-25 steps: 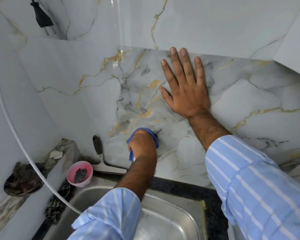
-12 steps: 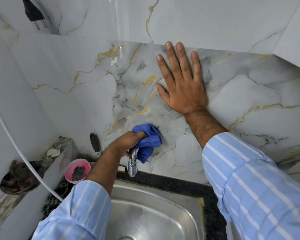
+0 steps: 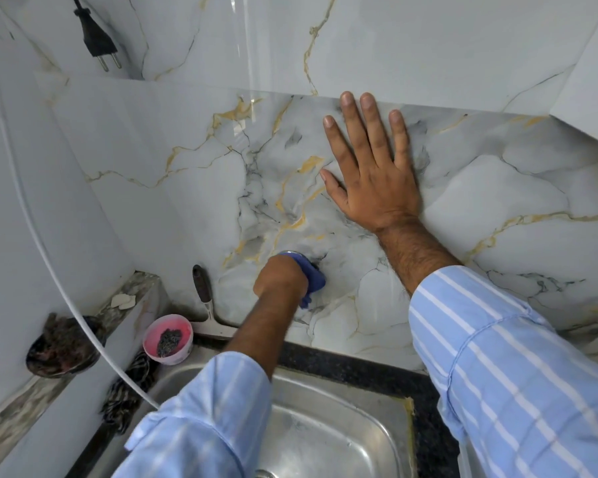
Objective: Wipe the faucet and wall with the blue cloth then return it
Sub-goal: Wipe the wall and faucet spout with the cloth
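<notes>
One marble wall (image 3: 159,139) (gold veins), sink (image 3: 353,439).

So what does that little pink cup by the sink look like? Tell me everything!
The pink cup is a small round tub that looks like plastic, standing upright with no lid. Its inside is pink too, and a dark grey clump sits in the bottom; what that clump is cannot be told. It stands at the back left corner of the steel sink, beside the squeegee. No hand touches it.

Glossy marble wall (image 3: 173,139), soft cloth (image 3: 315,276), steel sink (image 3: 325,439)
</notes>
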